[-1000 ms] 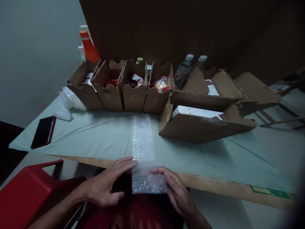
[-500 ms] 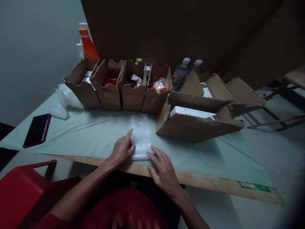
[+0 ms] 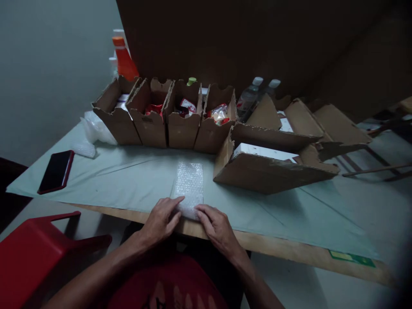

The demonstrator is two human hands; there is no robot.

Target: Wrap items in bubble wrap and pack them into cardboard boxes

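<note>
A folded strip of clear bubble wrap (image 3: pixel 189 180) lies flat on the cloth, its near end at the table's front edge. My left hand (image 3: pixel 161 218) grips the near left corner, index finger across the top and thumb lower down by the edge. On the near right corner, my right hand (image 3: pixel 217 225) has its fingers and thumb closed around the wrap's edge. What the wrap may contain cannot be made out.
Cardboard bins (image 3: pixel 151 128) with packets stand in a row behind the wrap. Another cardboard bin (image 3: pixel 273 174), holding a white box (image 3: pixel 262 151), sits to the right. A phone (image 3: pixel 56 171) and crumpled plastic (image 3: pixel 96 128) lie left. A red stool (image 3: pixel 41 240) stands below.
The bubble wrap has slid a little toward me. Both hands have come closer to its near end, the left moving down from the side, and the right has closed on the corner.
</note>
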